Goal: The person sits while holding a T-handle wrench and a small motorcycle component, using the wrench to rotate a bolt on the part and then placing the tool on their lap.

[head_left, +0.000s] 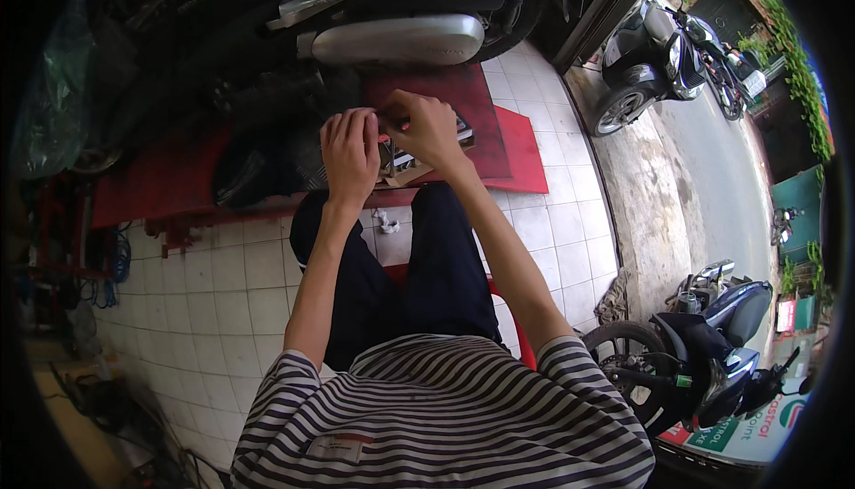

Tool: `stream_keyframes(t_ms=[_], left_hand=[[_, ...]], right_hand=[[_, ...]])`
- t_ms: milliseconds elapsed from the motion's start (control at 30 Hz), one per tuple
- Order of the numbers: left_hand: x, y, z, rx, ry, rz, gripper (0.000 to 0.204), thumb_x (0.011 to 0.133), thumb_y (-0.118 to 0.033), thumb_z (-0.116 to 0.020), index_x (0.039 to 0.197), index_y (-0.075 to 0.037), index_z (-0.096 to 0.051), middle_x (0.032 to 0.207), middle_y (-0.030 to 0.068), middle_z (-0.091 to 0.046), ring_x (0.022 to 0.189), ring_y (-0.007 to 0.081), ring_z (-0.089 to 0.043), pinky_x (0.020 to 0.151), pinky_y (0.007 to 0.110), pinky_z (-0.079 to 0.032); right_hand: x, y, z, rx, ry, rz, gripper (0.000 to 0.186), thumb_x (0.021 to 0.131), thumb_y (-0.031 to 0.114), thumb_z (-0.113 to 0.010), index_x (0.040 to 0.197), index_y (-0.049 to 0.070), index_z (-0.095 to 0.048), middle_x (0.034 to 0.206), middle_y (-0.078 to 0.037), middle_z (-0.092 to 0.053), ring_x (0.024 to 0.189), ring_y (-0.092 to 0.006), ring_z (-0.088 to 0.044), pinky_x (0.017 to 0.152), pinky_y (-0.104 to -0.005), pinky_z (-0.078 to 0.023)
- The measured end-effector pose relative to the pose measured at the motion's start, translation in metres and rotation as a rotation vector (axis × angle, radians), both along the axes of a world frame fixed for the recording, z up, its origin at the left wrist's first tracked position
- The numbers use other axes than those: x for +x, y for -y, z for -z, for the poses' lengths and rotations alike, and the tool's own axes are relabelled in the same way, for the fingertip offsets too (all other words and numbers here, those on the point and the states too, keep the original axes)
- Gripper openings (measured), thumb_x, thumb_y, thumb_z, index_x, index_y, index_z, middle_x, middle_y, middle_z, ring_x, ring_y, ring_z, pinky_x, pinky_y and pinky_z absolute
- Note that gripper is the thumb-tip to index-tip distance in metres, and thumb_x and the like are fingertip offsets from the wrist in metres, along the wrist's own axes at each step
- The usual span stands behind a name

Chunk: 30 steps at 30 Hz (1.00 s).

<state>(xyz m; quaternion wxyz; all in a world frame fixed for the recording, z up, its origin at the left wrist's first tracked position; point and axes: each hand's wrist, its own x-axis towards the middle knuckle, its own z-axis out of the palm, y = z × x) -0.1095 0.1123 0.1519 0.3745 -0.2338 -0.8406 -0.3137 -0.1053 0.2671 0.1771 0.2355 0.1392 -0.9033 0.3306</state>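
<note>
My left hand (352, 146) and my right hand (426, 130) meet over the red platform (499, 146), just in front of a parked scooter with a silver exhaust cover (401, 41). The fingers of both hands are bent and closed around a small dark thing with a bit of red showing between them. Its kind is hidden by the fingers. Beneath my hands lies an open cardboard box (406, 175) with metal pieces, partly covered by my right wrist. A dark bundle (249, 168) rests on the platform left of my left hand.
My knees are close to the platform's near edge. A white crumpled scrap (386, 222) lies on the tiled floor (223, 284) between them. Part of a red seat (525, 346) shows beside my right thigh. Blue hose (120, 253) hangs at left; a dark motorbike (712, 346) stands at right.
</note>
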Motion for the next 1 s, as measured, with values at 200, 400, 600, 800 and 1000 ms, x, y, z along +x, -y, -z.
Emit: stream_keyframes(t_ms=[200,400,600,800,1000], left_hand=[[-0.036,-0.014,0.01,0.063,-0.166,-0.016,0.032,0.094,-0.016,-0.061,0.065,-0.004,-0.06,0.057,0.0081,-0.055,0.055,0.0273,-0.054,0.056,0.038,-0.04],[-0.058,-0.017,0.022,0.096,-0.344,-0.032,0.031,0.089,-0.013,-0.065,0.058,-0.007,-0.058,0.055,0.0048,-0.055,0.052,0.023,-0.054,0.053,0.035,-0.04],[-0.066,-0.027,0.027,0.111,-0.396,-0.05,0.03,0.088,-0.011,-0.065,0.059,-0.007,-0.059,0.054,0.0059,-0.054,0.052,0.024,-0.053,0.053,0.035,-0.04],[-0.08,-0.029,0.028,0.116,-0.389,-0.051,0.03,0.089,-0.012,-0.066,0.06,-0.007,-0.059,0.055,0.0059,-0.054,0.052,0.0251,-0.053,0.052,0.036,-0.039],[-0.084,-0.024,0.03,0.092,-0.343,-0.035,0.028,0.09,-0.012,-0.066,0.063,-0.006,-0.06,0.056,0.0057,-0.055,0.053,0.0249,-0.054,0.052,0.036,-0.04]], right_hand=[[-0.042,-0.016,0.003,0.034,0.057,0.058,0.017,0.086,0.018,-0.064,0.095,0.006,-0.071,0.073,-0.019,-0.069,0.076,-0.0377,-0.07,0.073,-0.0459,-0.056],[-0.064,-0.026,0.007,0.025,0.159,0.004,0.019,0.086,0.015,-0.063,0.098,0.002,-0.071,0.08,-0.021,-0.069,0.079,-0.0377,-0.07,0.074,-0.0451,-0.057],[-0.068,-0.032,-0.001,-0.158,0.341,-0.019,0.02,0.09,0.015,-0.06,0.101,0.002,-0.07,0.08,-0.021,-0.071,0.074,-0.0322,-0.072,0.069,-0.0386,-0.058],[-0.077,-0.028,0.009,0.045,0.133,0.117,0.027,0.094,0.029,-0.058,0.092,0.007,-0.073,0.066,-0.016,-0.068,0.063,-0.0309,-0.07,0.061,-0.0414,-0.057],[-0.068,-0.01,0.026,0.221,-0.239,0.253,0.031,0.094,0.035,-0.06,0.081,0.011,-0.075,0.053,-0.013,-0.061,0.052,-0.0333,-0.064,0.05,-0.0432,-0.051]])
